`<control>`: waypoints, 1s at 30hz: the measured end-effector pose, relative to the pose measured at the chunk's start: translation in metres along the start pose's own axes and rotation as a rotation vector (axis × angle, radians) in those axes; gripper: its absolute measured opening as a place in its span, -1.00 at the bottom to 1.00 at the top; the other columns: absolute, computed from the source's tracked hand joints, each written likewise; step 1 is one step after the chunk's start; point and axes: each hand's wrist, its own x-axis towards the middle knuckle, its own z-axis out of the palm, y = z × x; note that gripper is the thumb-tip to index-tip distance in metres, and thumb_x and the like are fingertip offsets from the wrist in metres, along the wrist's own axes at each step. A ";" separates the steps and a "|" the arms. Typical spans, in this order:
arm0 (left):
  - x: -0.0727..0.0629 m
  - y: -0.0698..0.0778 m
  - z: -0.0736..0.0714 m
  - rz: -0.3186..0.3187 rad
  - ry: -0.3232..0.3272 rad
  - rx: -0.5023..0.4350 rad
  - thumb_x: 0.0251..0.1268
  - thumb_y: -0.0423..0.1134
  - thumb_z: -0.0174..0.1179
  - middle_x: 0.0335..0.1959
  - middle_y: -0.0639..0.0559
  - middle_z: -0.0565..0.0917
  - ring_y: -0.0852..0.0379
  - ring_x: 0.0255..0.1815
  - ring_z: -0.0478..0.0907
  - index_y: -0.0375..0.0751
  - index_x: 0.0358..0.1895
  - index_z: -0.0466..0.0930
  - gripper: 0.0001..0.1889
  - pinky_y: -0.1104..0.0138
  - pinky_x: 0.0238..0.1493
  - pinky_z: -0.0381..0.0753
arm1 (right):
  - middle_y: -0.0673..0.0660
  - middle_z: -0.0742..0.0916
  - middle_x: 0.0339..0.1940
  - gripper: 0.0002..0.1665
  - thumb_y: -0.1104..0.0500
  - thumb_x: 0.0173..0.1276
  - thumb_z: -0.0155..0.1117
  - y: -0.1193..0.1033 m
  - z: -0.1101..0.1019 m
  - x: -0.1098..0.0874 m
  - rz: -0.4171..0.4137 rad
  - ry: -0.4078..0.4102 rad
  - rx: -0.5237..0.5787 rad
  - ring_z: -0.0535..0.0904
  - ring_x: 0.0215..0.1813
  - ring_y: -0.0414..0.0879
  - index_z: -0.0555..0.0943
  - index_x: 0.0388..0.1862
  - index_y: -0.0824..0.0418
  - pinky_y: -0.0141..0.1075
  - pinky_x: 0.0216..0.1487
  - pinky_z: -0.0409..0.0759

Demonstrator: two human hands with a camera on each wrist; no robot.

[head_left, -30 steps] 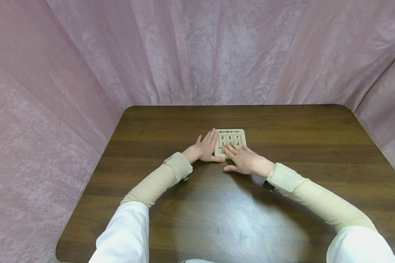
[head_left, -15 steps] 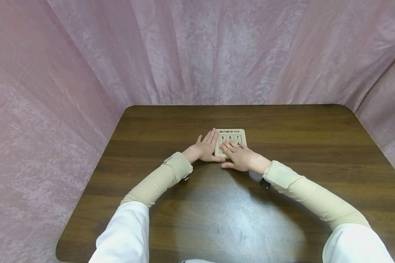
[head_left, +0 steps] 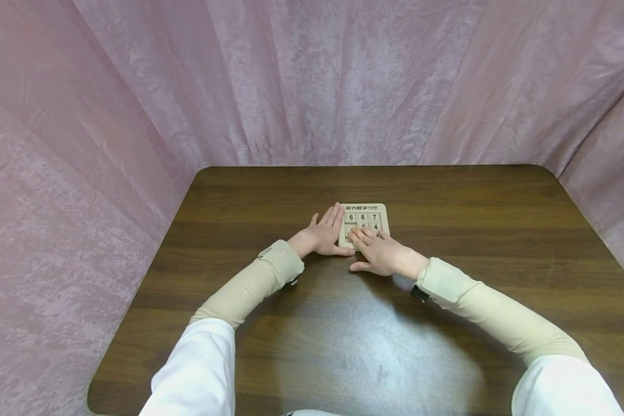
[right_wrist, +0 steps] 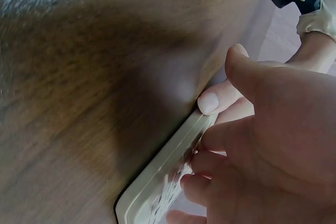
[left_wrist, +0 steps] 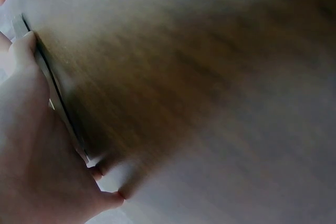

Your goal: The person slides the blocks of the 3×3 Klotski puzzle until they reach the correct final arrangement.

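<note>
A pale number-tile sliding puzzle lies flat on the table, with printed lettering along its far edge. Tiles 6, 8 and 7 form the far row; 5 and 4 show below them. My left hand braces it, straight fingers along the left edge and thumb at the near edge. Extended fingertips of my right hand touch the tiles in the lower left, covering much of the near rows. In the right wrist view, the puzzle's rim shows beneath the fingers. The left wrist view shows the left hand against its side.
The puzzle rests on a brown wooden table with rounded corners. Pink curtains hang behind it and at the sides. Both forearms reach in from the front, with wrist bands and small black devices at the wrists.
My right hand has shifted left and slightly forward, then back a little toward me. A left-column tile has slid nearer, leaving a gap under the 6. My left hand stays put.
</note>
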 end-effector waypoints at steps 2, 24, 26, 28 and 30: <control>0.000 0.000 0.000 0.000 0.003 -0.002 0.20 0.52 -0.13 0.55 -0.16 -0.57 -0.04 0.60 -0.49 -0.23 0.49 -0.67 0.22 -0.13 0.52 -0.18 | 0.35 0.16 0.55 -0.03 -0.25 0.44 0.02 -0.001 0.000 -0.001 -0.003 0.002 -0.002 0.03 0.56 0.26 0.03 0.54 0.35 0.24 0.46 0.02; 0.000 0.001 0.000 -0.002 -0.001 0.008 0.18 0.53 -0.13 0.55 -0.15 -0.58 -0.03 0.60 -0.50 -0.23 0.49 -0.68 0.24 -0.11 0.53 -0.19 | 0.39 0.22 0.52 -0.03 -0.22 0.41 0.09 -0.007 0.001 -0.011 -0.030 0.017 -0.013 0.08 0.55 0.26 0.10 0.51 0.40 0.23 0.44 0.09; 0.001 0.001 0.000 -0.004 0.002 0.010 0.18 0.54 -0.14 0.55 -0.15 -0.59 -0.03 0.60 -0.50 -0.23 0.49 -0.68 0.23 -0.11 0.53 -0.19 | 0.38 0.22 0.52 -0.03 -0.22 0.41 0.09 -0.008 0.001 -0.012 -0.029 0.017 -0.012 0.08 0.55 0.25 0.09 0.51 0.40 0.24 0.44 0.09; 0.001 0.001 0.001 -0.007 0.005 0.013 0.19 0.54 -0.14 0.55 -0.15 -0.59 -0.03 0.60 -0.50 -0.22 0.49 -0.68 0.23 -0.11 0.53 -0.19 | 0.37 0.21 0.53 -0.02 -0.23 0.41 0.08 -0.009 0.002 -0.013 -0.024 0.013 -0.008 0.06 0.56 0.24 0.08 0.52 0.39 0.24 0.44 0.08; 0.001 0.001 0.001 -0.011 0.011 0.019 0.18 0.54 -0.14 0.55 -0.15 -0.59 -0.03 0.61 -0.49 -0.22 0.49 -0.68 0.23 -0.11 0.53 -0.19 | 0.37 0.20 0.53 -0.02 -0.23 0.41 0.08 -0.009 0.002 -0.013 -0.023 0.014 -0.006 0.06 0.56 0.25 0.07 0.52 0.39 0.24 0.44 0.08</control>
